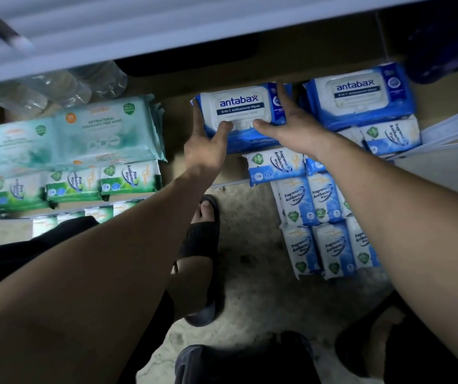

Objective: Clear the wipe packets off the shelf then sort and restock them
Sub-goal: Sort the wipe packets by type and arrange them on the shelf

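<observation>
Evidently the low shelf (176,106) is sorted by kind: teal packs (69,134) lie stacked at its left, blue ones at its right. One antabax packet (239,109) sits near the shelf's front, beside its twin (361,98). The left hand (204,146) and right hand (294,128) clasp its two ends, each grip closed on it with the thumb over the front edge, likely to keep the soft pack level.

Open lane: bare brown shelf strip (176,106) between pale teal wipe packs (97,128) and blue-white antabax pack (239,112). Right side blocked: second blue antabax pack (361,98) just beside. White upper shelf (111,31) caps headroom. Small blue-white packets (322,217) crowd grey concrete floor (250,286), right.
</observation>
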The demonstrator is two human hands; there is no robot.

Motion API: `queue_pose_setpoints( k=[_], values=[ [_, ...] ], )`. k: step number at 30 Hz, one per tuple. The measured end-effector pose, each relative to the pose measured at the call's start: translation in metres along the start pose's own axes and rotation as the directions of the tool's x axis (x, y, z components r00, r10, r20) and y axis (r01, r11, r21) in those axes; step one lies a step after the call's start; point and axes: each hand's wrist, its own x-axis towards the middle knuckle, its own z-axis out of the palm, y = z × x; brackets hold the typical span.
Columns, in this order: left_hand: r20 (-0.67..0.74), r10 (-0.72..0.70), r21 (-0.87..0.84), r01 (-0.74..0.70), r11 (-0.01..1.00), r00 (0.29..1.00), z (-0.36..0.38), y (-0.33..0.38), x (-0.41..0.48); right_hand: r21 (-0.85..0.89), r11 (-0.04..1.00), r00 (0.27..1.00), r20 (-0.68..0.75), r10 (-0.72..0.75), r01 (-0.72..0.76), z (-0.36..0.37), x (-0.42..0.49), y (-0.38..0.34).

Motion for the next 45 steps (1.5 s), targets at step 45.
queue_pose_setpoints(
  k=[45],
  values=[
    [0.443,0.419,-0.211,-0.362,0.908,0.793,-0.016,0.195,-0.306,0.311,0.897,0.677,-0.736,0.019,0.313,-0.115,-0.395,-0.045]
  ],
)
